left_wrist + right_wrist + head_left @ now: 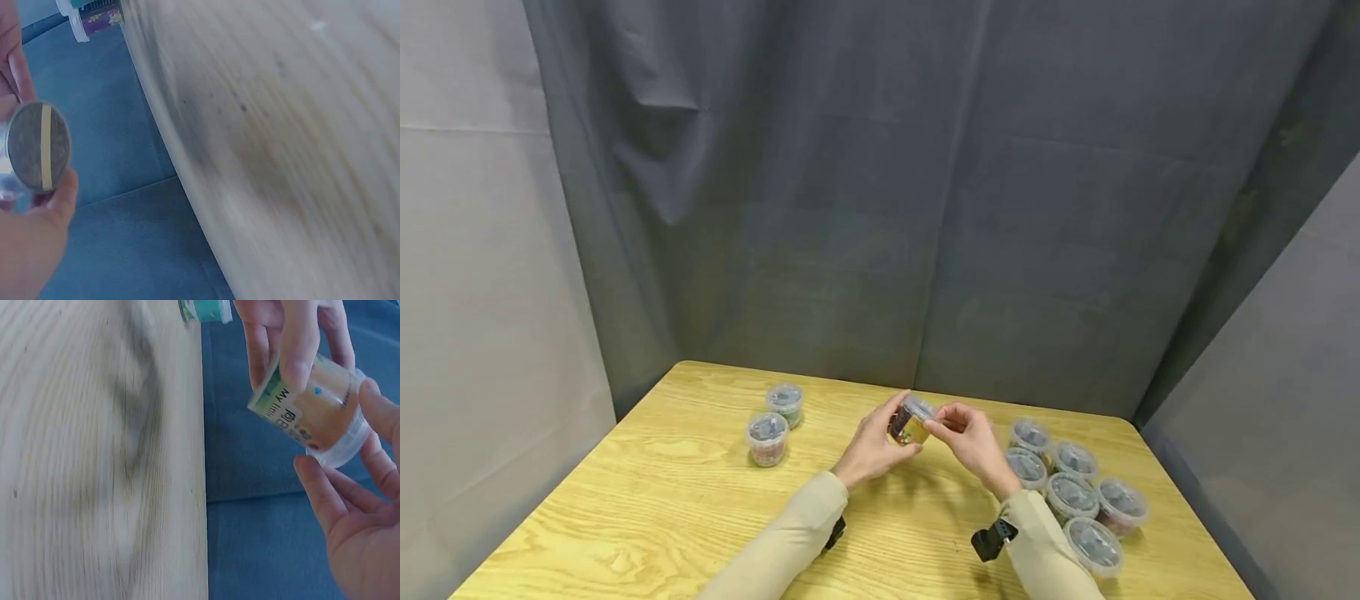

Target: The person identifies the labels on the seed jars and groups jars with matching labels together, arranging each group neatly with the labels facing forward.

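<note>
A small clear plastic tub with a printed label (pixel 908 423) is held up above the table, tilted. My left hand (pixel 871 448) grips it round the side, its thumb lying across the label in the right wrist view. My right hand (pixel 973 442) pinches the rim of the tub's clear lid (pixel 350 445) with thumb and fingertips. In the left wrist view the tub's round grey end (pixel 39 147) shows, with a pale strip across it. Whether the lid has loosened I cannot tell.
Two lidded tubs (pixel 767 439) stand on the wooden table (pixel 647 500) at left. Several more lidded tubs (pixel 1072 496) are clustered at right, beside and partly behind my right forearm. A dark grey curtain (pixel 850 208) hangs behind the table's far edge.
</note>
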The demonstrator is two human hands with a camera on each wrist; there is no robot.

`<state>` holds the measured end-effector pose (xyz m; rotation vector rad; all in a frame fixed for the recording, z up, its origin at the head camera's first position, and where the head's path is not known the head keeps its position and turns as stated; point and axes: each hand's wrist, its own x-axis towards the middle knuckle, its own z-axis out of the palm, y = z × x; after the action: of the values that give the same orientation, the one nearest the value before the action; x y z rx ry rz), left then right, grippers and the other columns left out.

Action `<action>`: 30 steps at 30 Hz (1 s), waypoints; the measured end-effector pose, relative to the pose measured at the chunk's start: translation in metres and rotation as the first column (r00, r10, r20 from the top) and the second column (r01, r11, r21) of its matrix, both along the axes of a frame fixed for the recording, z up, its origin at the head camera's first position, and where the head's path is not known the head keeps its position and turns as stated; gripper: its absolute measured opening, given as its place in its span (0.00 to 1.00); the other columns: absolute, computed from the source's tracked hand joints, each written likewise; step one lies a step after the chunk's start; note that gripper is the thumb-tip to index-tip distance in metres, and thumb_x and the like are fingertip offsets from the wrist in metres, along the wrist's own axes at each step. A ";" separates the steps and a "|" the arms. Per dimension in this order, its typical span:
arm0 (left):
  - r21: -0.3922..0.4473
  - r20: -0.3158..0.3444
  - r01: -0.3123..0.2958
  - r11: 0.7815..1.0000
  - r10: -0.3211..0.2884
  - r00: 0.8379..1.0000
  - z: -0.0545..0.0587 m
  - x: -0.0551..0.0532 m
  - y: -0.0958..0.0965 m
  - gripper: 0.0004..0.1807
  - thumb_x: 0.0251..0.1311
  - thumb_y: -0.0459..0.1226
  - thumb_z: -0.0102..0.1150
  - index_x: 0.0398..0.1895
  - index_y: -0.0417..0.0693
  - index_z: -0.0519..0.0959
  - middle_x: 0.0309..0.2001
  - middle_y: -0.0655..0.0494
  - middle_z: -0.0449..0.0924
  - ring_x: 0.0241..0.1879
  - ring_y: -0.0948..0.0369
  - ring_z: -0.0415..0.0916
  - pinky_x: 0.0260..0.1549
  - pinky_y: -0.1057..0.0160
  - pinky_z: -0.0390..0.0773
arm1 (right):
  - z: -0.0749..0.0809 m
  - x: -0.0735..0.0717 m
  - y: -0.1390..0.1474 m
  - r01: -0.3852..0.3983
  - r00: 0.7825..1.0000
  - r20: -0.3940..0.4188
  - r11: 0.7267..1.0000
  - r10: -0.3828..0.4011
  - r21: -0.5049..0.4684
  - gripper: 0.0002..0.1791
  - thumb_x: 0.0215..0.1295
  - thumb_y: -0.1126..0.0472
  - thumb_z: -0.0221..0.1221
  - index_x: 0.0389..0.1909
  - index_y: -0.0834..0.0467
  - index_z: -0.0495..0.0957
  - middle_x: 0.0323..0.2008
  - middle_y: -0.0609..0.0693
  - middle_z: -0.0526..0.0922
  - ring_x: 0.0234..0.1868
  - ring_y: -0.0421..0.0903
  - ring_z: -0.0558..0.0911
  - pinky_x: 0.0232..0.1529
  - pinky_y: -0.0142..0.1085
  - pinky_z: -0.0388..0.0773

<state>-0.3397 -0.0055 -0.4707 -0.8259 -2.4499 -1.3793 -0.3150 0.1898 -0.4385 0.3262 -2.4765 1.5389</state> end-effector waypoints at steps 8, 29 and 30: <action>-0.005 -0.030 -0.073 0.997 0.073 0.997 -0.005 0.004 -0.006 0.47 0.52 0.44 0.73 0.74 0.65 0.59 0.54 0.55 0.73 0.50 0.59 0.75 0.48 0.60 0.79 | -0.002 0.005 -0.010 0.096 0.995 -0.018 0.995 -0.096 0.007 0.12 0.57 0.52 0.70 0.35 0.55 0.82 0.38 0.49 0.87 0.43 0.44 0.86 0.44 0.35 0.83; 0.252 0.203 0.197 0.947 -0.251 0.946 0.000 0.003 -0.027 0.44 0.56 0.36 0.70 0.74 0.62 0.60 0.57 0.47 0.75 0.50 0.57 0.77 0.51 0.59 0.80 | 0.002 0.002 -0.001 -0.252 0.967 0.012 0.965 0.253 -0.072 0.12 0.63 0.59 0.66 0.41 0.62 0.78 0.58 0.62 0.79 0.55 0.54 0.82 0.50 0.35 0.81; 0.244 0.204 0.198 0.949 -0.250 0.947 0.000 0.004 -0.028 0.44 0.56 0.36 0.70 0.74 0.61 0.59 0.57 0.48 0.75 0.51 0.57 0.77 0.52 0.59 0.80 | 0.002 0.002 -0.002 -0.247 0.969 0.008 0.966 0.249 -0.071 0.12 0.62 0.59 0.66 0.40 0.62 0.78 0.56 0.62 0.80 0.56 0.55 0.81 0.51 0.34 0.81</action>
<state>-0.3360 -0.0333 -0.4706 -0.9630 -2.3607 -1.8910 -0.3133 0.1877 -0.4366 0.6355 -2.4632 1.7232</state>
